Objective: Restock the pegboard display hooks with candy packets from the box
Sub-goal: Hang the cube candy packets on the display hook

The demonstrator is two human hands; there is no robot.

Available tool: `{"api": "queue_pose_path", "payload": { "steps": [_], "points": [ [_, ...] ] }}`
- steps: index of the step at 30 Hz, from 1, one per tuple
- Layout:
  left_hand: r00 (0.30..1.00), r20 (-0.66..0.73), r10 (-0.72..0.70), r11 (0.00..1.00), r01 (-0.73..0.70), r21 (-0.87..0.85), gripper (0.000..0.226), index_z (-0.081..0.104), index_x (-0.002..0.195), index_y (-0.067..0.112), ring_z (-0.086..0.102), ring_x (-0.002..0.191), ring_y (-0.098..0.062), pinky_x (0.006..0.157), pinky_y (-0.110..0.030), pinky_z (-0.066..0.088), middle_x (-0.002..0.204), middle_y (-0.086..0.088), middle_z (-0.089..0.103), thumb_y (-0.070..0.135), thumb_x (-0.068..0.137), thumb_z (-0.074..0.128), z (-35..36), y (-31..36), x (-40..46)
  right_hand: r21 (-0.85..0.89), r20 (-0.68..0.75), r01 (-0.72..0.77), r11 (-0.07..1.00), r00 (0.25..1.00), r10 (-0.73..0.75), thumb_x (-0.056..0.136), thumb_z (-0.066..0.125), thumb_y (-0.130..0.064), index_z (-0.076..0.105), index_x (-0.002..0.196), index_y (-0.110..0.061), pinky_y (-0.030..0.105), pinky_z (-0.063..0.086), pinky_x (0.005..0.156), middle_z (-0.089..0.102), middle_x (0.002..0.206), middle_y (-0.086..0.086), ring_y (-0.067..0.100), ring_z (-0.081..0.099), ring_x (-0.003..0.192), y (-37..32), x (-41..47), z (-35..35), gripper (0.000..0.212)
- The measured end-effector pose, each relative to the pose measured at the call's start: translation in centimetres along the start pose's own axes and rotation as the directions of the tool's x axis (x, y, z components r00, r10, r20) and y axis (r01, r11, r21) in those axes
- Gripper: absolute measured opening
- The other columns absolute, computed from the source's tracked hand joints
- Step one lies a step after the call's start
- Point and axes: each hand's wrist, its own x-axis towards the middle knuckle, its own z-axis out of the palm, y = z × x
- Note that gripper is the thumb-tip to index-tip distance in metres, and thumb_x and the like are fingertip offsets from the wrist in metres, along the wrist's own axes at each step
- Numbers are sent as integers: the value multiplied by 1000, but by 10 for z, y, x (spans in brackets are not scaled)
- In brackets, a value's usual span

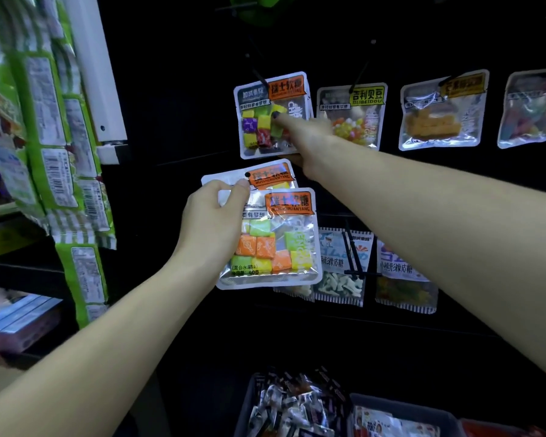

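My left hand (212,222) grips two candy packets (275,238), thumb curled over their tops, below the pegboard hook (260,78). My right hand (309,143) holds the hung packet (271,115) (thumb on front, fingers behind). The box (297,408) sits lowest in view.

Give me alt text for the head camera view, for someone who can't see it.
A person's right hand grips a packet of coloured square candies hanging on a black pegboard hook, while the left hand holds two matching packets just below. More candy packets hang to the right; bins of packets sit underneath.
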Motion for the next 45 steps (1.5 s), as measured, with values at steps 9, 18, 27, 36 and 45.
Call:
{"api": "queue_pose_path", "payload": {
  "steps": [9, 18, 27, 36, 45],
  "points": [
    [1000, -7, 27, 999, -27, -29, 69, 58, 96, 5, 56, 69, -25, 62, -55, 55, 82, -16, 62, 72, 82, 57, -4, 11, -1, -55, 151, -133, 990, 979, 140, 92, 68, -52, 45, 145, -8, 38, 62, 81, 67, 114, 15, 26, 72, 95, 18, -33, -39, 73],
    [999, -32, 16, 998, -18, -58, 54, 62, 101, 7, 57, 70, -25, 62, -50, 53, 84, -11, 60, 60, 92, 59, -6, 22, -5, -269, 479, -99, 958, 849, 222, 91, 69, -55, 68, 103, -14, 28, 54, 68, 79, 89, 1, 15, 73, 74, 20, -125, -91, 43],
    [997, -55, 54, 998, -53, 24, 54, 48, 72, 8, 48, 56, -20, 57, -31, 37, 61, -4, 48, 50, 106, 51, -10, 26, -15, -210, 474, -60, 976, 867, 156, 90, 79, -21, 64, 119, -8, 25, 56, 58, 78, 103, 6, 14, 75, 81, 30, -132, -95, 36],
    [1000, -13, -3, 995, 4, 95, 54, 68, 100, 7, 51, 79, -20, 74, -36, 41, 89, -10, 60, 55, 107, 45, -19, 8, -15, -86, 398, 62, 994, 917, -23, 95, 67, -3, 68, 114, 5, 42, 61, 84, 75, 115, 19, 35, 74, 104, 35, -116, -97, 21],
    [999, 37, -30, 989, 24, 145, 66, 67, 109, 1, 51, 81, -13, 70, -30, 40, 98, -3, 56, 62, 106, 40, -17, -7, -12, 67, 276, 162, 985, 945, -174, 94, 69, -5, 69, 107, -4, 53, 55, 101, 74, 114, 17, 31, 71, 104, -1, -85, -46, 13]
  ]
}}
